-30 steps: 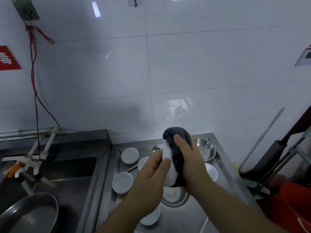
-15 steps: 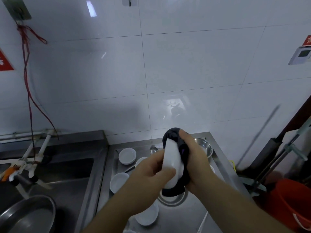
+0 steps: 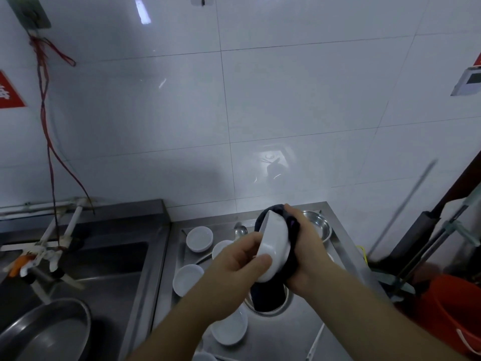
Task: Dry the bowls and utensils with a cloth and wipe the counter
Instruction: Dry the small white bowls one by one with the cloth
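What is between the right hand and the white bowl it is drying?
In the head view, a dark cloth lies between the right hand and the white bowl; the left hand grips the bowl directly.

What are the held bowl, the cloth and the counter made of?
Bowl: looks like glazed white ceramic, smooth and glossy; melamine can't be ruled out.
Cloth: dark, matte, soft fabric, bunched round the bowl; fibre unclear.
Counter: likely stainless steel, grey with dull reflections and a raised rim.
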`<move>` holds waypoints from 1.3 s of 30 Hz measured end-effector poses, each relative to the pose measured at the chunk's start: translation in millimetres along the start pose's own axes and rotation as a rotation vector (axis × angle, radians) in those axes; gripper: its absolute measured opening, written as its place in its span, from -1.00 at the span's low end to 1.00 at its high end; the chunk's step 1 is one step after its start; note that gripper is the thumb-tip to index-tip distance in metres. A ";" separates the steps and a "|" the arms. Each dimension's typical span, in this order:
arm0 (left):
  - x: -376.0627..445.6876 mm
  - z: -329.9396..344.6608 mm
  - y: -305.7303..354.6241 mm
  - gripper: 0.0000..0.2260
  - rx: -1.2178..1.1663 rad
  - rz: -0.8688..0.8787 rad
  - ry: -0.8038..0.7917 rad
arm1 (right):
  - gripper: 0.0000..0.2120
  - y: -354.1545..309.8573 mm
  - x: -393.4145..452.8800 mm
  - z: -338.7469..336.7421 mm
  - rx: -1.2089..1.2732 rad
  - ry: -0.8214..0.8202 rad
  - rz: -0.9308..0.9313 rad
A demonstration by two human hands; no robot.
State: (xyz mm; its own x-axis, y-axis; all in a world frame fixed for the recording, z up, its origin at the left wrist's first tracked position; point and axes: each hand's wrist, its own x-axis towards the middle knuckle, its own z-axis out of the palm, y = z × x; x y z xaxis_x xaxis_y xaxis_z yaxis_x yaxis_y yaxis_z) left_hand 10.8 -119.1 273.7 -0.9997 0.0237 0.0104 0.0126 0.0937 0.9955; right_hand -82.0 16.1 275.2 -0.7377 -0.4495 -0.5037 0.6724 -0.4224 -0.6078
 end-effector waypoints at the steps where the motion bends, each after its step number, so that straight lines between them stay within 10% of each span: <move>1: 1.9 -1.4 3.3 -0.68 -0.011 -0.010 -0.010 | -0.58 0.8 0.4 1.9 -0.006 -0.001 -0.038; 7: 6.7 -8.3 8.5 -0.76 -0.078 -0.039 0.020 | -0.82 3.1 1.0 9.7 -0.160 0.041 -0.353; 14: -2.3 -5.9 -10.9 -0.77 0.042 0.017 -0.069 | -0.64 -7.3 -1.5 -7.1 -0.068 -0.013 0.024; 19: 2.3 -3.1 -4.0 -0.71 0.077 -0.001 -0.140 | -0.66 -4.6 5.3 -15.4 -0.032 -0.012 -0.154; 30: 13.0 16.0 -21.1 -0.77 0.258 0.126 0.224 | -0.51 9.4 -3.2 6.6 0.033 0.129 -0.065; 39: 14.9 17.0 -30.4 -0.79 0.411 0.174 0.188 | -0.76 21.9 3.1 -4.5 -0.026 0.218 -0.231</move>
State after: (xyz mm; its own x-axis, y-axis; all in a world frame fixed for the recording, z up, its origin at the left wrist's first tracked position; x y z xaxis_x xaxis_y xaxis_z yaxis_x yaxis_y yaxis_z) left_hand -4.1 -104.7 242.0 -0.9681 -0.1032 0.2284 0.1502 0.4908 0.8582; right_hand -69.8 8.9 257.5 -0.8680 -0.1633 -0.4690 0.4862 -0.4719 -0.7355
